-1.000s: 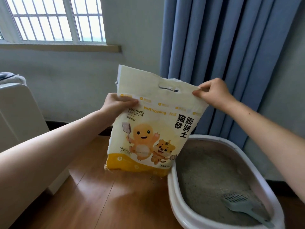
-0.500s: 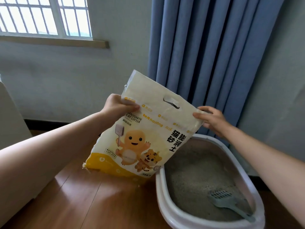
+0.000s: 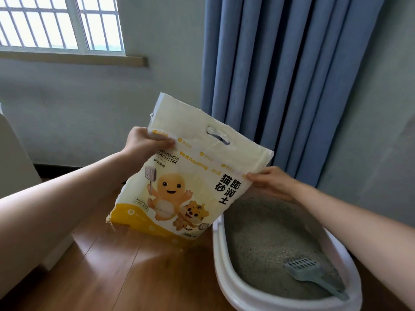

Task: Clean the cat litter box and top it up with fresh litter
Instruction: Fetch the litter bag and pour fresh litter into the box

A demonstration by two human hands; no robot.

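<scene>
I hold a cream and yellow bag of bentonite cat litter (image 3: 186,176) tilted to the right, just left of the litter box. My left hand (image 3: 146,142) grips its upper left edge. My right hand (image 3: 271,182) pinches its right edge below the top corner, over the box's far end. The white litter box (image 3: 219,254) sits on the floor at lower right, filled with grey litter (image 3: 265,232). A pale blue slotted scoop (image 3: 307,270) lies in the litter near the front right.
Blue curtains (image 3: 280,75) hang behind the box against a grey wall. A window (image 3: 60,23) is at upper left. A white piece of furniture (image 3: 13,162) stands at the left edge on the wooden floor (image 3: 125,270).
The bag has tipped further to the right, toward the box. My right hand has slid down from the top right corner to the bag's right edge. My left hand keeps its grip.
</scene>
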